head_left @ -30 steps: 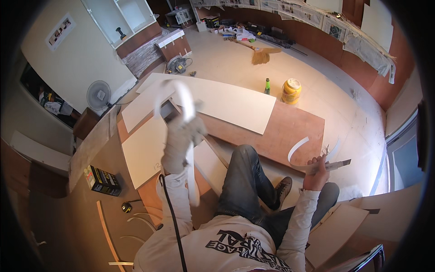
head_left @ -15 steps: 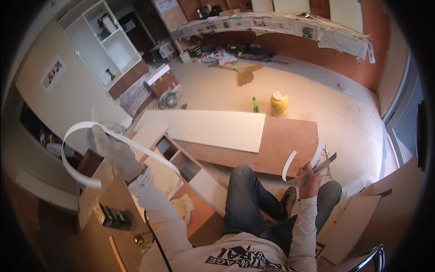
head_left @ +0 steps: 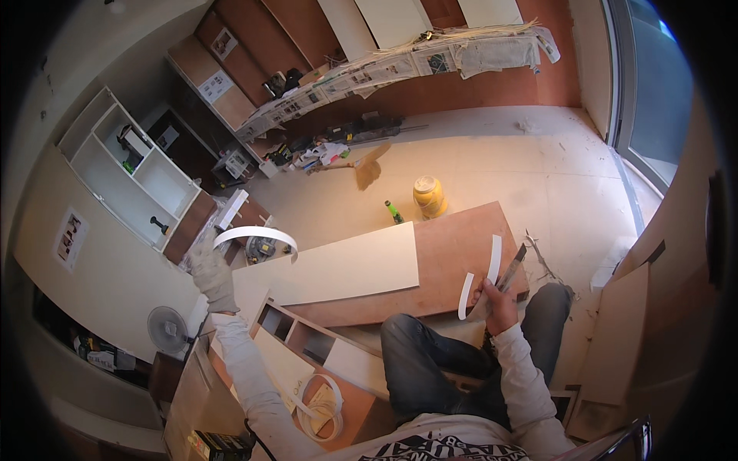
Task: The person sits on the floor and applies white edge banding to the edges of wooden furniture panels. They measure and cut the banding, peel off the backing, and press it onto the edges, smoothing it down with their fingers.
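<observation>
My left hand [head_left: 214, 273], in a pale work glove, is raised at left, gripping a curved white strip [head_left: 261, 232] that arches rightward from it. My bare right hand [head_left: 500, 303] holds a flat metal blade [head_left: 513, 265] and short white strips [head_left: 495, 253] that stick up from its fingers. Below my left hand lies a coil of white strip [head_left: 319, 426] on an orange-brown board [head_left: 354, 403], beside an open box unit [head_left: 296, 336]. A long white board [head_left: 346, 261] lies on a larger brown board [head_left: 469, 238] beyond my knees.
A yellow bucket [head_left: 430, 200], green bottle [head_left: 393, 211], straw broom [head_left: 369, 167] and circular saw [head_left: 261, 252] are on the floor. A fan [head_left: 165, 330] and white shelving [head_left: 134, 177] stand at left; a paper-covered counter [head_left: 430, 55] runs along the back. A glass door [head_left: 653, 92] is at right.
My left hand swung out to the left with the white strip, which now forms a higher arch. My right hand shifted slightly left. The view has tilted up, showing more back wall.
</observation>
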A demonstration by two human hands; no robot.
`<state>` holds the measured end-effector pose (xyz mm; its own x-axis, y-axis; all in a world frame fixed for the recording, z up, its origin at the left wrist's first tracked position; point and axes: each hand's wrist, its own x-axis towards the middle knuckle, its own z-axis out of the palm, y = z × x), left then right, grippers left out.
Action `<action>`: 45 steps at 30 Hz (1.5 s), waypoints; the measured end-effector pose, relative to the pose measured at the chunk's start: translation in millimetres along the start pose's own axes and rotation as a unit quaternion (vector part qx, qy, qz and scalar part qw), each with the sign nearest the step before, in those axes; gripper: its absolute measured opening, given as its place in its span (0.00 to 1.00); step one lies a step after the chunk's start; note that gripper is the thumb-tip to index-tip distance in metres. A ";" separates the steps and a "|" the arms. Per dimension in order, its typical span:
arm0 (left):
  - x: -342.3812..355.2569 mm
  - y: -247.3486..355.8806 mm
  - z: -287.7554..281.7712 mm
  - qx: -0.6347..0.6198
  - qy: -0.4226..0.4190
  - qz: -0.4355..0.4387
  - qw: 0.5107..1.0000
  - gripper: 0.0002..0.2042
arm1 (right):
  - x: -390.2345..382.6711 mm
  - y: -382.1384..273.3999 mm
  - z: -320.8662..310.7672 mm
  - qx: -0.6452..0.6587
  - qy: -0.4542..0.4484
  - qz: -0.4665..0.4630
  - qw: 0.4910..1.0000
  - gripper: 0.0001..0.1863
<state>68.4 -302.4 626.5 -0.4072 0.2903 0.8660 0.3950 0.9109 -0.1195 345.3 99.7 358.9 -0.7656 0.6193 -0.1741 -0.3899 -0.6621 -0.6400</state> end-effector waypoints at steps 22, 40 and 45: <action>-204.7 324.2 11.2 -0.168 -0.415 0.259 0.856 0.19 | 16.2 49.3 -34.2 0.281 -0.101 0.176 0.938 0.15; -285.0 283.6 28.1 -0.610 -0.522 -0.076 0.592 0.18 | 5.7 63.3 -9.8 0.034 0.023 0.041 0.998 0.10; -235.7 280.5 38.3 -0.524 -0.608 -0.027 0.596 0.32 | 8.2 74.3 -22.3 -0.062 0.035 0.005 0.997 0.17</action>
<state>243.7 -104.2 370.3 -0.4862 0.8476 -0.2125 0.3923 0.4290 0.8137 321.5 65.0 293.2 -0.7294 0.6441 -0.2304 -0.3134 -0.6141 -0.7244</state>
